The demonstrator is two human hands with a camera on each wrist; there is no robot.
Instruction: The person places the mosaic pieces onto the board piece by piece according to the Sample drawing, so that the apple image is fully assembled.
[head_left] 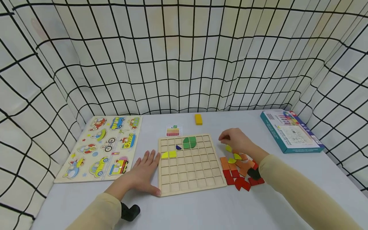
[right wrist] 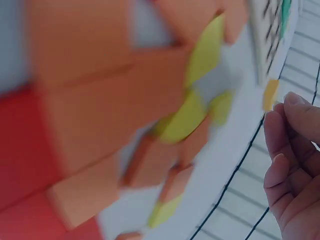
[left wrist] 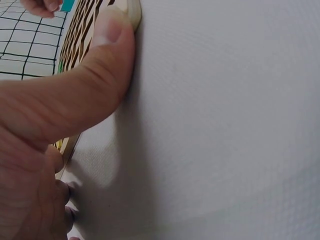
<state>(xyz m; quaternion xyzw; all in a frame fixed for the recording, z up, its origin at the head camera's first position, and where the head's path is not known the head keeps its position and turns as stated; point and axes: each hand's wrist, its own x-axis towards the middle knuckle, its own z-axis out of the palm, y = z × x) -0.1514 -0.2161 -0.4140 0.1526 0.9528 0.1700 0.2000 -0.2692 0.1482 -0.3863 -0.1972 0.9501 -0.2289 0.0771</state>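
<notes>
My left hand [head_left: 145, 172] steadies a wooden grid board [head_left: 189, 179], its thumb [left wrist: 107, 40] pressing the near left corner and its spread fingers along the left edge. On the board sit green quarter-round pieces [head_left: 189, 142], yellow pieces [head_left: 168, 154] and a small dark blue piece [head_left: 178, 147]. My right hand [head_left: 237, 139] hovers right of the board, near a yellow piece [head_left: 228, 148] at the far end of a loose pile. Its thumb and index fingertips [right wrist: 294, 100] meet; I cannot tell whether a small piece lies between them. The pile mixes orange pieces [head_left: 225, 163], red pieces [head_left: 229, 177] and yellow ones.
A picture puzzle board [head_left: 115, 153] lies at the left. Behind the grid board are a pattern card [head_left: 173, 130] and a yellow block [head_left: 198, 119]. A teal box [head_left: 291, 131] lies at the back right. Black netting [head_left: 178, 73] hangs before the white walls around the table.
</notes>
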